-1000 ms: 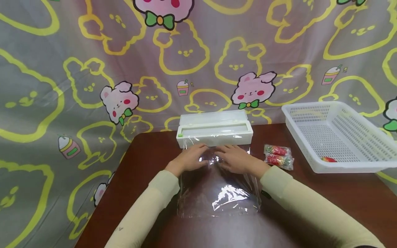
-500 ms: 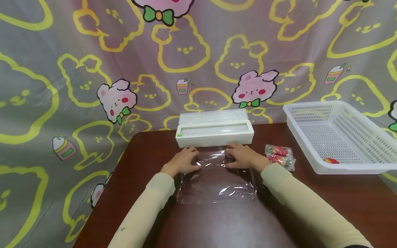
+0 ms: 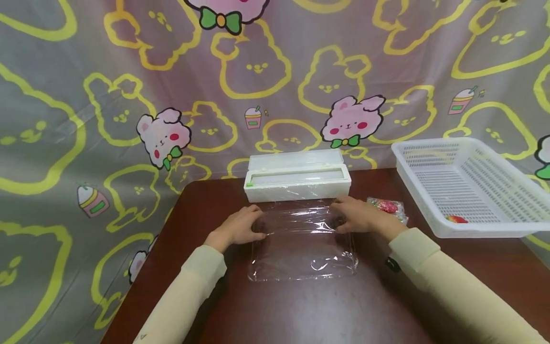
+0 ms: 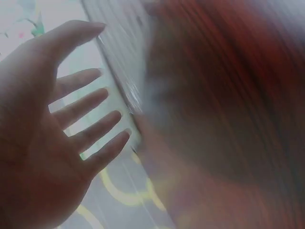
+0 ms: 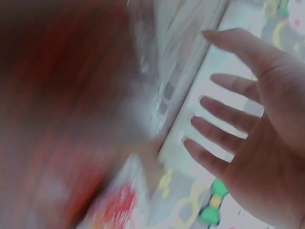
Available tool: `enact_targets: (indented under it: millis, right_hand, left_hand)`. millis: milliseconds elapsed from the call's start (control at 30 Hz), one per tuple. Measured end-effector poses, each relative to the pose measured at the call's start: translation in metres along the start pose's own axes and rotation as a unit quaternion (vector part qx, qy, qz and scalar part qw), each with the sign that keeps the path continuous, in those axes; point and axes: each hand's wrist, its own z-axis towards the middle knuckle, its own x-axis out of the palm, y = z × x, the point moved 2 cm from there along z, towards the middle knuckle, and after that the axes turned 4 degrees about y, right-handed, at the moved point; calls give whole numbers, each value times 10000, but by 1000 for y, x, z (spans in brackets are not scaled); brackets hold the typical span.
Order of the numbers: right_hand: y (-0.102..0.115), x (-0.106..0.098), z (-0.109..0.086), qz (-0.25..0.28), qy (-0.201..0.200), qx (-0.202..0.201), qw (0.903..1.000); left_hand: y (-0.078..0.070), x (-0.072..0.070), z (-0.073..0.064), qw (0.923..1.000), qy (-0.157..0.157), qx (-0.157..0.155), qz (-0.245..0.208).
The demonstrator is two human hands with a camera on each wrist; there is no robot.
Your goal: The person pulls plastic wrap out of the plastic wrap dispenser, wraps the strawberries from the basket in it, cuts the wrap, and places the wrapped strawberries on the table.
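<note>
A clear sheet of plastic wrap (image 3: pixel 302 255) lies on the dark red-brown table, creased and shiny near its back part. Just behind it stands a white wrap dispenser box (image 3: pixel 296 192) with its lid raised. My left hand (image 3: pixel 240 225) is at the sheet's left side, fingers apart and pointing toward the box. On the right side my right hand (image 3: pixel 355 216) is placed much the same way. In the left wrist view the left hand (image 4: pixel 59 121) shows spread fingers with nothing in them. The right wrist view shows the right hand (image 5: pixel 255 124) likewise bare, fingers relaxed.
Red-and-green items in clear wrappers (image 3: pixel 388 206) lie beyond the right hand, partly covered by it. A white perforated basket (image 3: pixel 477 231) stands at the right with a small red item (image 3: pixel 456 219) inside. A patterned curtain (image 3: pixel 292 62) hangs behind the table.
Both hands have moved apart, from close together over the middle of the wrap to its two sides. The wrap, earlier reaching up to the box, now lies lower on the table.
</note>
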Motion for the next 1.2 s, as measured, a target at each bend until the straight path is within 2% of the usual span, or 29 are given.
enact_targets:
  millis: [100, 200, 267, 367, 533, 667, 767, 833, 900, 1000, 1100, 1200]
  right_hand:
    - [21, 8, -2, 30, 16, -572, 9984]
    - [30, 16, -9, 130, 209, -764, 9968]
    - [27, 19, -19, 191, 267, -653, 9973]
    - [15, 18, -40, 214, 246, -402, 9987]
    - [3, 5, -78, 45, 498, -13, 9987]
    - [19, -25, -102, -174, 668, -61, 9976]
    - [39, -69, -116, -115, 313, -173, 9993]
    - [43, -106, -124, -52, -92, -138, 9998]
    - [31, -140, -128, -87, -419, -65, 9991]
    - [-13, -173, -130, -279, -367, 374, 9982]
    - [-67, -183, -128, -403, 119, 992, 9942]
    - [-111, -176, -129, -353, 606, 1622, 9843]
  left_hand:
    - [-27, 3, 7, 9989, 80, 472, 11]
    - [-42, 8, 12, 9968, 229, 759, 42]
    - [-45, 11, 13, 9965, 291, 774, 92]
    - [-46, 14, 13, 9972, 223, 711, 30]
    - [-41, 12, 12, 9980, 99, 621, -88]
    - [-37, 9, 10, 9989, 115, 463, -37]
    - [-34, 8, 8, 9992, 174, 367, 6]
    - [-34, 9, 8, 9991, 176, 381, -14]
    - [-36, 9, 9, 9990, 174, 420, -42]
    - [-39, 11, 11, 9986, 179, 471, -152]
    - [-43, 14, 12, 9982, 248, 484, -254]
    - [-46, 19, 11, 9977, 272, 538, -321]
